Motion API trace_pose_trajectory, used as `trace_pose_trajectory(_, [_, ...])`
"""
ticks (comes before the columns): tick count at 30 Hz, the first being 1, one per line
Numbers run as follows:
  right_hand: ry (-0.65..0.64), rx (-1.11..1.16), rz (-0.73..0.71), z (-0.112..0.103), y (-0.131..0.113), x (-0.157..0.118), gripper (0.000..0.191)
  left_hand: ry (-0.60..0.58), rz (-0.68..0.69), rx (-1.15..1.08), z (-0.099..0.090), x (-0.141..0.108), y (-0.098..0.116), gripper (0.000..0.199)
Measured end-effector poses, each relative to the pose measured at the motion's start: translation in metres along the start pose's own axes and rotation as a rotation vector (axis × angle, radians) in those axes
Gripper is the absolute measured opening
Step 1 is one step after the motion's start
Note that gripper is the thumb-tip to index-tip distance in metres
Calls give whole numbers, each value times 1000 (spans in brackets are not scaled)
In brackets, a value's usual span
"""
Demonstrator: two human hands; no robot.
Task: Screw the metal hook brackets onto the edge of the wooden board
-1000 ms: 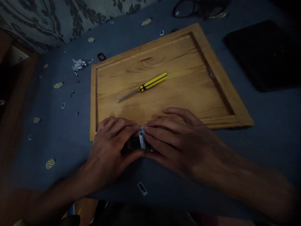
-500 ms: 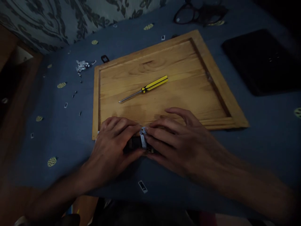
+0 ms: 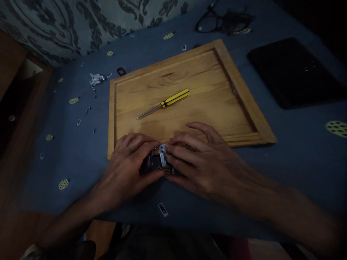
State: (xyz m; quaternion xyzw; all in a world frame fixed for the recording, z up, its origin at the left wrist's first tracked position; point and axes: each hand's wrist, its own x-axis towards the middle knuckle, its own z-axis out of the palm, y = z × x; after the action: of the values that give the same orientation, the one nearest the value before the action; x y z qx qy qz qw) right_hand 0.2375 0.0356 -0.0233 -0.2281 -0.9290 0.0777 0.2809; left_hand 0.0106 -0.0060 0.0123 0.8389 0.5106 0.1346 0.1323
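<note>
At the near edge of the framed wooden panel (image 3: 165, 82), a small silver metal hinge (image 3: 162, 156) shows between my hands. My left hand (image 3: 123, 168) is closed on its left side, with the thumb below and the fingers above. My right hand (image 3: 199, 162) grips the right side with its fingertips, while the index finger arches away in the air. Fingers and shadow hide much of the hinge. A yellow and black screwdriver (image 3: 175, 98) lies on the panel beyond both hands, its tip pointing left.
Another silver hinge (image 3: 97, 79) lies left of the panel, near several small screws (image 3: 94, 131) on the blue patterned cloth (image 3: 81, 155). A black flat device (image 3: 295, 72) rests at the right. Eyeglasses (image 3: 210, 21) lie at the back, and a patterned curtain (image 3: 89, 21) hangs behind.
The camera view has shifted slightly. My hands stay on the hinge, and a bit more of its metal shows between them. The screwdriver remains in place on the panel.
</note>
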Motion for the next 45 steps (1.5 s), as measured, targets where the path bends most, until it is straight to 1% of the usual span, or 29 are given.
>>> trace_pose_trajectory(5, [-29,-16,-6,2,0,-2,19,31,13,-5,2,1,-1,38])
trace_pose_trajectory(10, [-18,-21,-5,2,-3,-4,22,36,1,-21,3,3,-1,35])
trace_pose_trajectory(14, [-40,-20,0,1,-4,-4,26,16,-17,-56,1,4,0,32])
trace_pose_trajectory(19, [3,-41,-20,0,-3,-3,29,7,5,-70,-1,5,1,31])
trace_pose_trajectory(23, [9,-62,-31,3,-1,-4,26,27,28,-63,1,5,-1,33])
trace_pose_trajectory(29, [35,-83,-50,3,0,-4,30,37,52,-56,2,5,-3,31])
trace_pose_trajectory(35, [49,-17,-51,4,-1,-2,35,53,42,-48,4,5,-2,33])
trace_pose_trajectory(38, [27,2,-47,4,0,-2,34,48,35,-39,5,4,-3,36])
trace_pose_trajectory(42, [-12,-16,-70,2,2,-3,27,37,29,-28,-1,3,-6,42])
trace_pose_trajectory(45, [-10,-4,-83,1,3,-3,21,124,-5,-65,-12,-3,-10,47])
